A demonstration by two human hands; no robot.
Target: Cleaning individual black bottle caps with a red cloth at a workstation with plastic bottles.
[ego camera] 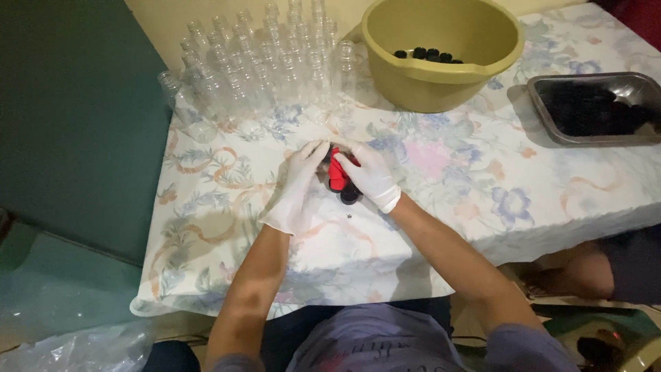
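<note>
Both gloved hands, left hand [297, 186] and right hand [372, 176], clasp one red-filled small bottle with black cap [339, 176] (many clear empty plastic bottles [261, 69] remain unfilled).

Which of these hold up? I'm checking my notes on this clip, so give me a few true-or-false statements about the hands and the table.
1. Both hands wear white gloves. True: the left hand and right hand are gloved.
2. The hands hold a red item with a black cap between them. True.
3. The yellow-green basin is empty. False: black caps lie inside it.
4. The clear bottles stand at the near table edge. False: they are grouped at the far side, left of the basin.
5. The metal tray sits to the left of the hands. False: it is on the right.
</note>
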